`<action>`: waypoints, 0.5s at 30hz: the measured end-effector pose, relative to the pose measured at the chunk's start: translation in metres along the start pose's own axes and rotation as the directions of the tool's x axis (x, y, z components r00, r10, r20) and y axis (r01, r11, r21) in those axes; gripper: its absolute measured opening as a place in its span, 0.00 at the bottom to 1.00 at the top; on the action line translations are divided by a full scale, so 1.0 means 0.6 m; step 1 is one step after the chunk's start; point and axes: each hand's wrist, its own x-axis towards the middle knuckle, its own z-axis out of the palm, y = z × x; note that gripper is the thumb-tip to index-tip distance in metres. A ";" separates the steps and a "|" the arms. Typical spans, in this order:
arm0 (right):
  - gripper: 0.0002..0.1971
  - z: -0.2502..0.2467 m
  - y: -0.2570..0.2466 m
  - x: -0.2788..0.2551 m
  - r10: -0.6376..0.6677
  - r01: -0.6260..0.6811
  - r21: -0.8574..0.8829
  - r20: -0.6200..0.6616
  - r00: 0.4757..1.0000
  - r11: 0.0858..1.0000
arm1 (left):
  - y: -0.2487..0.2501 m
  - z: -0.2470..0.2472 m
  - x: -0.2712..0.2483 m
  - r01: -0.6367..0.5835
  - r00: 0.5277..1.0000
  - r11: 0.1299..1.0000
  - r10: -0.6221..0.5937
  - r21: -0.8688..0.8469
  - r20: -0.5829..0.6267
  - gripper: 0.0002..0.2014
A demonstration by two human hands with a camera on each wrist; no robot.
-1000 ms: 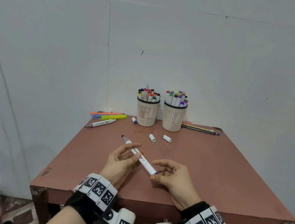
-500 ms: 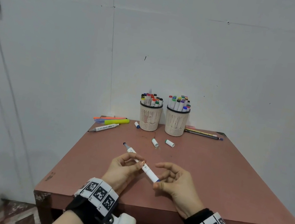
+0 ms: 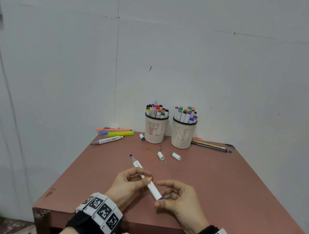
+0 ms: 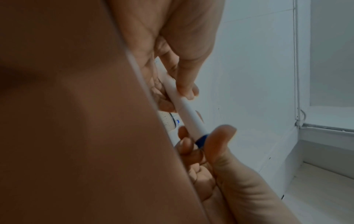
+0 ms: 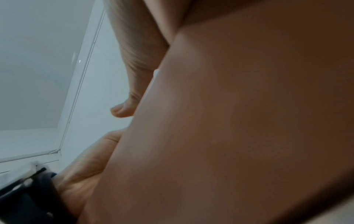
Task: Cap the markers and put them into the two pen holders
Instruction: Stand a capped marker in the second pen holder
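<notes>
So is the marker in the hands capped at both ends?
No. The marker has its far tip bare; its near end wears a blue-tipped cap.

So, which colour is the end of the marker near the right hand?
Dark blue; the marker shows that end best in the left wrist view.

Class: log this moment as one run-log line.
left hand: holds marker mid-barrel | right hand: pinches its blue-capped end | far tip: uncapped | loose caps: on table

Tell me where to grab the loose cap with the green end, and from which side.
Take the green-ended cap across its white barrel, coming straight down from above with thumb and forefinger. It lies flat on the table, clear of the other cap, so both long sides look open; its ends are too short to pinch.
</notes>
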 end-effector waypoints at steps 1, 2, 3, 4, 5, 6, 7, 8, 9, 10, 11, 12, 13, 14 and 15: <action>0.21 0.001 -0.001 -0.001 0.006 -0.006 0.010 0.003 1.000 1.000 | 0.001 0.001 -0.002 -0.002 1.000 1.000 0.002 -0.006 -0.003 0.07; 0.19 0.001 -0.002 -0.001 0.012 -0.012 0.016 0.001 1.000 1.000 | 0.002 0.002 -0.003 -0.009 1.000 1.000 0.009 -0.005 -0.011 0.06; 0.18 0.002 -0.002 -0.002 0.018 -0.018 0.020 -0.009 1.000 1.000 | 0.002 0.002 -0.004 -0.022 0.999 1.000 0.022 0.000 -0.024 0.07; 0.16 0.002 -0.001 -0.002 0.023 -0.022 0.026 -0.028 0.999 0.999 | 0.001 0.002 -0.005 -0.040 0.999 0.999 0.040 0.014 -0.034 0.08; 0.14 0.002 0.001 -0.001 0.023 -0.021 0.038 -0.058 0.998 0.999 | -0.001 0.000 -0.006 -0.062 0.997 0.997 0.063 0.040 -0.038 0.10; 0.12 0.002 0.003 0.001 0.022 -0.016 0.057 -0.100 0.995 0.998 | -0.003 -0.001 -0.007 -0.086 0.996 0.993 0.089 0.084 -0.030 0.12; 0.10 0.001 0.006 0.003 0.016 -0.003 0.082 -0.151 0.988 0.997 | -0.002 -0.003 -0.009 -0.111 0.994 0.985 0.113 0.131 -0.006 0.14; 0.09 0.000 0.008 0.007 0.007 0.016 0.111 -0.204 0.979 0.994 | 0.001 -0.003 -0.013 -0.125 0.992 0.977 0.122 0.173 0.030 0.16; 0.09 -0.001 0.010 0.010 0.000 0.037 0.144 -0.249 0.968 0.989 | 0.006 -0.002 -0.017 -0.129 0.991 0.974 0.120 0.184 0.063 0.18; 0.09 -0.001 0.012 0.013 0.001 0.052 0.182 -0.283 0.959 0.982 | 0.014 -0.003 -0.021 -0.138 0.988 0.967 0.120 0.215 0.096 0.19; 0.08 -0.001 0.012 0.016 0.010 0.062 0.225 -0.307 0.952 0.972 | 0.025 -0.002 -0.024 -0.163 0.983 0.949 0.134 0.271 0.124 0.20; 0.08 -0.002 0.012 0.018 0.026 0.067 0.273 -0.325 0.945 0.960 | 0.039 -0.002 -0.027 -0.193 0.978 0.918 0.150 0.345 0.146 0.20; 0.08 -0.003 0.012 0.019 0.047 0.071 0.328 -0.339 0.940 0.942 | 0.053 -0.002 -0.029 -0.216 0.973 0.889 0.164 0.403 0.159 0.20; 0.08 -0.005 0.011 0.020 0.071 0.076 0.390 -0.350 0.934 0.918 | 0.068 -0.005 -0.027 -0.229 0.972 0.864 0.176 0.449 0.158 0.19; 0.08 -0.009 0.010 0.022 0.096 0.085 0.457 -0.360 0.928 0.885 | 0.085 -0.007 -0.024 -0.230 0.972 0.847 0.183 0.480 0.144 0.18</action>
